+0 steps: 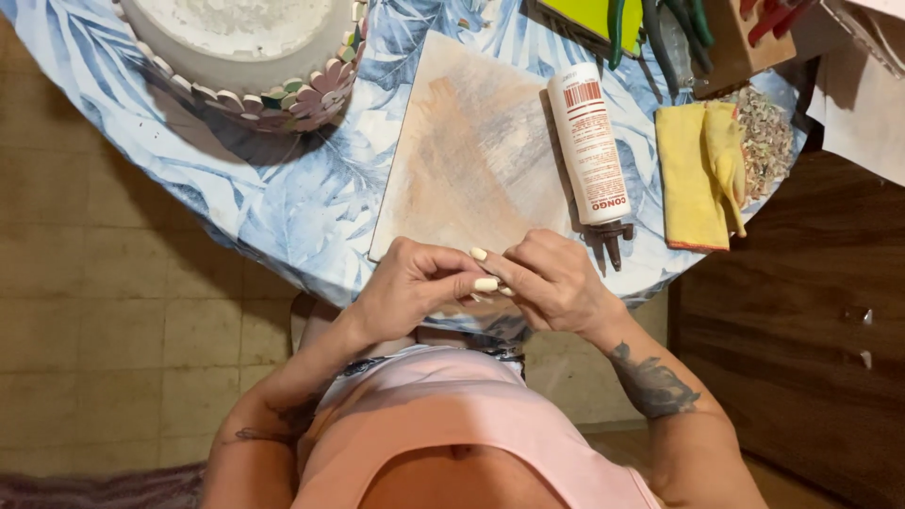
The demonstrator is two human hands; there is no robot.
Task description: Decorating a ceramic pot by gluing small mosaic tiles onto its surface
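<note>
My left hand point(410, 283) and my right hand point(556, 278) meet at the near edge of the round table point(283, 207), with their fingertips pressed together. Anything small between the fingers is hidden. Just beyond the hands lies a pale, stained rectangular board point(471, 151). To the right of the board, a white glue bottle point(589, 141) lies on its side. Its dark nozzle points toward my right hand.
A grey pot point(255, 57) edged with small mosaic pieces stands at the far left. A folded yellow cloth point(698, 174) and a heap of small chips point(765, 141) lie at the right. Green-handled pliers point(660, 28) rest at the far edge. A dark wooden cabinet point(801, 311) stands to the right.
</note>
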